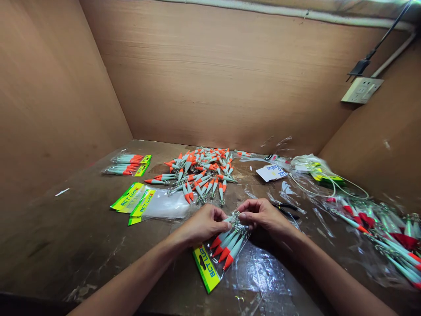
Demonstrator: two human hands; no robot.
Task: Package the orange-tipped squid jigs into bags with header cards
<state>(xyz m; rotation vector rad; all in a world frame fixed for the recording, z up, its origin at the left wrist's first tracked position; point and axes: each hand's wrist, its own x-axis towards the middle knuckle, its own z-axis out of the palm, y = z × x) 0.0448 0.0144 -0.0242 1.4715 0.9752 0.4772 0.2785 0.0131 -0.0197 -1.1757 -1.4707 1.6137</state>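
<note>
Lures [230,248] fanned, tips orange; left grip [208,223] closed on uppermost lure, right grip [261,215] pinching near hooks [236,214].

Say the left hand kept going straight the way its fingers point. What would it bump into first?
Probably the silvery metal hooks of the pale, orange-tipped fishing lures, just beyond the left hand, then the bare right hand past them; exact depth is unclear.

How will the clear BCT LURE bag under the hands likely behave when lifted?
The bag will probably flex, since its clear plastic looks thin. The metal hooks bunched near the right hand might snag the film. The slim lures could slide inside, as they lie side by side without visible dividers.
</note>
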